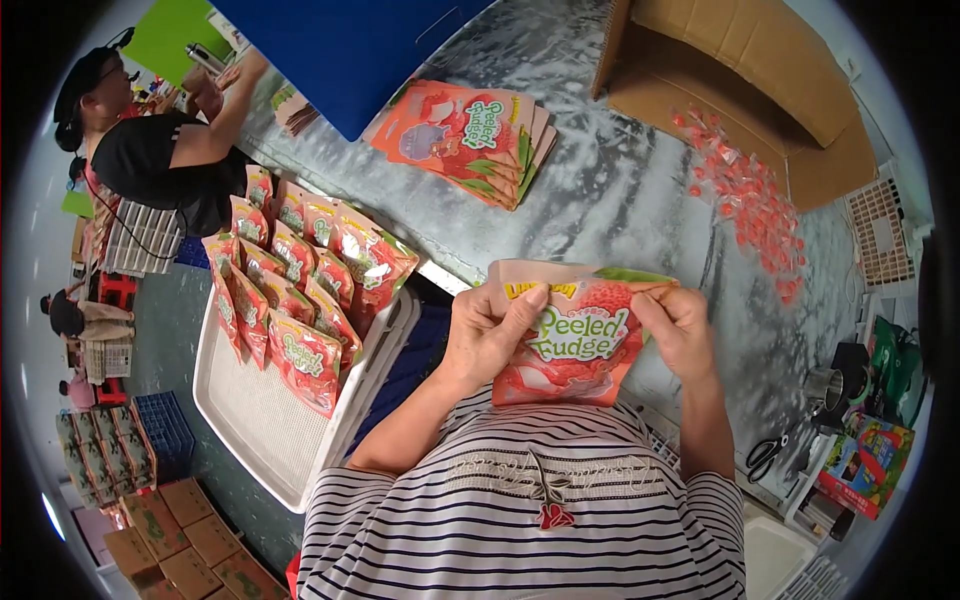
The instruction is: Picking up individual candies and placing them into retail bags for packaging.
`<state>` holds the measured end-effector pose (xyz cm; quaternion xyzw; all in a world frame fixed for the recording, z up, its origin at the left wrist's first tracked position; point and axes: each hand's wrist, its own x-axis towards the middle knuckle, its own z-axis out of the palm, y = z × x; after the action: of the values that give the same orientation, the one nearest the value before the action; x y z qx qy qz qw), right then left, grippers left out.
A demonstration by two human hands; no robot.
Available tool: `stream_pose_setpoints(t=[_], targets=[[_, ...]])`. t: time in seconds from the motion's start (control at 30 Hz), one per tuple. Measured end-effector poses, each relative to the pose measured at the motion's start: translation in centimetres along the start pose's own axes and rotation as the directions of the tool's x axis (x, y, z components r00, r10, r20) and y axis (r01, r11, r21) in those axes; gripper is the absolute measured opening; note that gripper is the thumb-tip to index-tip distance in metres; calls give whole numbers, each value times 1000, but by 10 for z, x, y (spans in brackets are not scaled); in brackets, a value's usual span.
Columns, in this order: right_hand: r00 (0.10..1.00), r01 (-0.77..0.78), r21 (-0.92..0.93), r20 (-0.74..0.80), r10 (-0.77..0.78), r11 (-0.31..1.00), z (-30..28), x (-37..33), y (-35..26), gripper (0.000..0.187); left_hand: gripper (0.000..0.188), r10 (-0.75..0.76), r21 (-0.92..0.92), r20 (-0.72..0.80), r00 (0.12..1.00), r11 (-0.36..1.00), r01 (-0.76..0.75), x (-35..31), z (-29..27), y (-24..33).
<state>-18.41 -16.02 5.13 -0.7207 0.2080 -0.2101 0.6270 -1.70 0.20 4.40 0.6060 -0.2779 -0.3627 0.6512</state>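
red pouch point(570, 350) with green and white lettering is held upright between the two hands, in front of the striped shirt point(450, 540) of the person and at the near edge of the grey marbled table point(620, 200). the left hand point(485, 335) is closed on the upper left part of the pouch: its thumb lies flat on the front face, and its other fingers are bent, partly hidden behind it. the right hand point(680, 328) pinches the upper right edge between the thumb and the bent fingers. i cannot tell whether the mouth of the pouch is open.

on the left side, many filled pouches point(305, 365) of the same design stand and lean close together on a white tray point(235, 405). farther on the table, a stack of flat pouches point(455, 145) lies fanned, just beside a large blue panel point(340, 50). to the right of it, small red wrapped pieces point(750, 205) are spread on the table and into an open cardboard box point(760, 50). near the right edge there is a pair of black scissors point(766, 457). at upper left, a co-worker point(150, 165) in a black cap and black shirt stands with the arms stretched forward.
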Motion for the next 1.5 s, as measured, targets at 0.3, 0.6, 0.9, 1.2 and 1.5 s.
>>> stream_pose_setpoints(t=[0.3, 0.6, 0.9, 1.2, 1.5], targets=[[992, 80, -268, -72, -103, 960, 7, -1, -7, 13, 32, -235, 103, 49, 971, 968, 229, 21, -15, 4], [985, 162, -80, -52, -167, 983, 80, 29, -35, 29, 119, 513, 584, -4, 858, 698, -415, -13, -14, -7], [811, 184, 161, 533, -243, 970, 167, 45, -37, 39, 70, 749, 899, -398, 529, 432, 65, -54, -165, 13], [982, -124, -263, -170, 81, 957, 90, 180, 124, 44, 78, 416, 824, -567, 711, 284, 491, -129, -335, -125], [946, -179, -514, -324, 3, 839, 84, 228, 121, 56, 77, 286, 652, -700, 655, 630, 422, -133, -331, -120]])
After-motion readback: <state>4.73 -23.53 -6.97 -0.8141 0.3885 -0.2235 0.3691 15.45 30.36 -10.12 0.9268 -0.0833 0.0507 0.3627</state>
